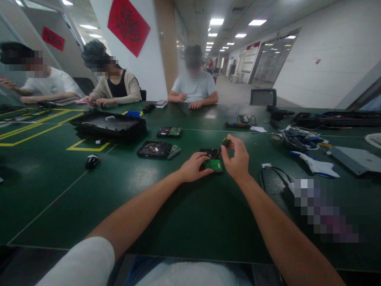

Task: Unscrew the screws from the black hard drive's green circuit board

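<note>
A hard drive (213, 165) with a green circuit board facing up lies on the green table in front of me. My left hand (195, 166) grips it from the left, thumb along the near edge and fingers over the far part. In my right hand (237, 157) is a small screwdriver with a yellow and dark green handle (226, 141), pinched between thumb and fingers. Its thin shaft slants down toward the drive's dark far part; whether the tip touches a screw is too small to tell.
Left of the drive lie a black fan (154, 149), a loose circuit board (174, 151) and another hard drive (169, 132). Farther left are stacked black trays (108, 123) and a mouse (92, 161). Cables (300, 137) and a grey metal box (354, 159) sit right. Several people sit across the table.
</note>
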Demonstrator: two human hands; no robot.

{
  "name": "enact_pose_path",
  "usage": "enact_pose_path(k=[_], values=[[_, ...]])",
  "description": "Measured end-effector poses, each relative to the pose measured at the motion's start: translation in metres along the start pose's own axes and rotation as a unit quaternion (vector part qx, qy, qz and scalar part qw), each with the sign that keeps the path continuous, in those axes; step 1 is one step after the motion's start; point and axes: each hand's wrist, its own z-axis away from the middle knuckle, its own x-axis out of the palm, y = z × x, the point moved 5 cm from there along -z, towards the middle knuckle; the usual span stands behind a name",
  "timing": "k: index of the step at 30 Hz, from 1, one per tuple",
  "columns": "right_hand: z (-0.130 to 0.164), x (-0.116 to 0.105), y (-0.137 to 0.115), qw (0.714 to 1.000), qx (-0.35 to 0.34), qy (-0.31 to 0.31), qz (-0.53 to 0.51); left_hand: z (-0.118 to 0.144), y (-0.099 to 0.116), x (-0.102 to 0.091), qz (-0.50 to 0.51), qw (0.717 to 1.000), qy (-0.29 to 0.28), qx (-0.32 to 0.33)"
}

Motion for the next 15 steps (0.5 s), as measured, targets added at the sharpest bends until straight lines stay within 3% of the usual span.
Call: enact_pose_path(k=[8,15], values=[[-0.0013,-0.0033,-0.0073,1.0,-0.023,0.003,0.007,0.0003,0.0002,-0.0002,-0.004,1.0,0.003,0.0],[0.0005,-0.0004,0.0015,1.0,0.009,0.011,-0.005,0.0007,0.0005,-0.0009,-0.005,1.0,0.0,-0.001]])
